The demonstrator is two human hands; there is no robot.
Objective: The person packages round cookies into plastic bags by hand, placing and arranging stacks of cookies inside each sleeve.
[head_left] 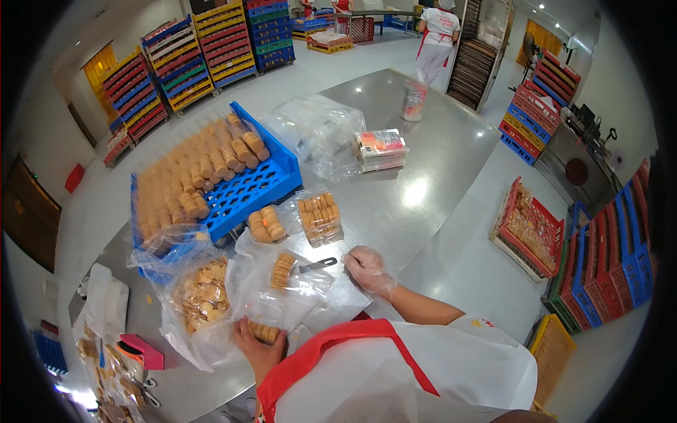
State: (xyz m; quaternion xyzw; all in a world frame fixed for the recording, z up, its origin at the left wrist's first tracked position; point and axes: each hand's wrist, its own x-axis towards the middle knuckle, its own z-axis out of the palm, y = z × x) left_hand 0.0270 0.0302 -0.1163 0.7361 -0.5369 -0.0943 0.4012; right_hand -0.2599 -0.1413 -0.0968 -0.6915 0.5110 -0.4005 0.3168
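Observation:
My left hand is closed around a short row of round biscuits at the table's near edge. My right hand, in a clear plastic glove, rests on the steel table with its fingers curled; what it holds, if anything, is hidden. Left of it lies a dark-handled spatula, beside a biscuit row on clear plastic. Farther up are another group of biscuits and a clear pack of biscuits. An open plastic bag holds broken biscuit pieces.
A blue crate with many biscuit rows stands at the left. Farther back are crumpled plastic bags, stacked labels and a container. Scissors lie near left. Crate stacks, a rack and other people are beyond the table.

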